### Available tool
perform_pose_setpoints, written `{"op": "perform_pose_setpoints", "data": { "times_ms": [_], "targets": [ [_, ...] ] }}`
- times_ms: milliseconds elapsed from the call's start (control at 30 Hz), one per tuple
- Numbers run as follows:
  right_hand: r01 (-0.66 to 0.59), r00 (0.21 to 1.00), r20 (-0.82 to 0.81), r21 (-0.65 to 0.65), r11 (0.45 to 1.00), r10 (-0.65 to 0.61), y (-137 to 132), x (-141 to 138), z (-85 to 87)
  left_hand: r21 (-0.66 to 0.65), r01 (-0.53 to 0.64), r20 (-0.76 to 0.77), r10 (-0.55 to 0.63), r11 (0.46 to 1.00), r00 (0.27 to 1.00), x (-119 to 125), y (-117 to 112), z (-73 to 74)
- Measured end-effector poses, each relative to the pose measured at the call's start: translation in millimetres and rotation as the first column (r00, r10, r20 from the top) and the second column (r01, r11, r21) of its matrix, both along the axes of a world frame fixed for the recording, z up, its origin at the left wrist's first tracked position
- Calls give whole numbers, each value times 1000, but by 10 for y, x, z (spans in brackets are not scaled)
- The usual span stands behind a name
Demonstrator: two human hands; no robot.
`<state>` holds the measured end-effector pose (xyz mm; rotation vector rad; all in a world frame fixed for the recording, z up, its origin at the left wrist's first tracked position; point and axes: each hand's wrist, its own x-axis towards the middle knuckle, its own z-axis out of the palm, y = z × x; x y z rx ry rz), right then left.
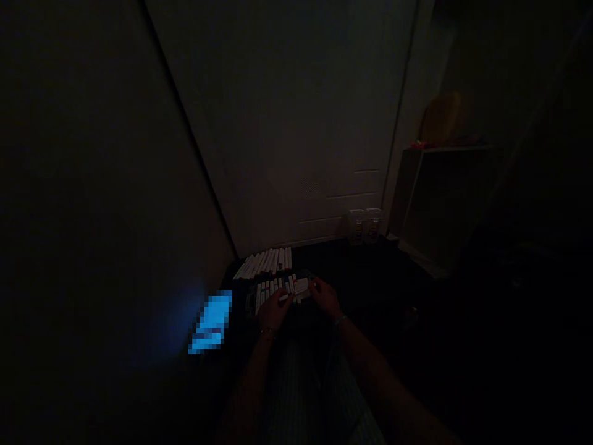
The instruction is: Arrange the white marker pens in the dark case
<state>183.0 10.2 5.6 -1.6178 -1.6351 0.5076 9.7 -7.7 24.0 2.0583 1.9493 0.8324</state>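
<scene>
Hands [274,310]: two. Clear boxes [357,228]: two, far right corner of desk [370,266]. Lit screen [212,321]: one, left edge. White markers [265,263]: two groups, too dim to count.

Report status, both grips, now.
Left grip on white marker. Right grip close by, hold unclear. Row of markers beyond both. Darkness hides detail.

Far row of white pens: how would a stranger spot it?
Follow the wall down to the dark surface. The far row of white pens lies near its back left corner. Unlike the nearer pens, it lies close to the wall, most of its pens slanting.
</scene>
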Motion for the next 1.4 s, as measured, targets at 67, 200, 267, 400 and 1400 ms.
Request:
{"op": "perform_pose_setpoints", "data": {
  "times_ms": [67,200,267,400,1400],
  "targets": [
    [2,1000,11,0,1000,-3,9,-1,-10,0,0,-15,0,1000,1000,-5,7,-8],
    [9,1000,19,-18,1000,-8,29,-3,-19,6,-8,-62,9,1000,998,-22,29,-43],
    [8,1000,17,-13,1000,-8,32,-2,-16,0,-2,-69,2,1000,998,-28,38,-53],
    [13,1000,-3,13,1000,-13,17,-3,8,-12,15,-60,-16,1000,998,-30,34,-38],
    [135,988,70,56,989,-139,-20,-15,32,189,122,-118,-101,974,988,10,-20,-9]
  ]
}}
